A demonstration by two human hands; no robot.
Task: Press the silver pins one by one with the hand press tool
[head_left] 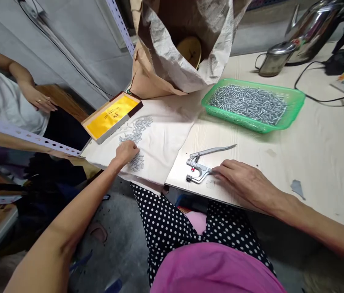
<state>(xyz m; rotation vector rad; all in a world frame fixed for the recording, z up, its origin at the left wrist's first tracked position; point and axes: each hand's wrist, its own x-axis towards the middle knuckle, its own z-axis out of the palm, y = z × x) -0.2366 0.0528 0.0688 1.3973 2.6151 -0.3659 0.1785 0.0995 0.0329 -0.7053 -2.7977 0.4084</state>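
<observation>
On a white cloth [165, 134], my left hand [126, 152] rests with its fingers curled together among small silvery metal pins [138, 129]. What its fingertips pinch, if anything, is hidden. Loose pins lie on both sides of that hand. My right hand [240, 177] lies low over the table, its fingers closed on the lower handle of grey snap-fastener pliers [200, 173]. The pliers lie on their side with the jaws toward the left and the upper handle spread away. A small red part shows in their jaw.
A green plastic basket [295, 106] full of similar metal pieces stands behind the pliers. Beside the cloth sits an open box with yellow lining [110, 116]. Behind are a large sack [156, 77], a metal cup [274, 61] and a kettle [315, 30]. Another person's hand [40, 97] is at left.
</observation>
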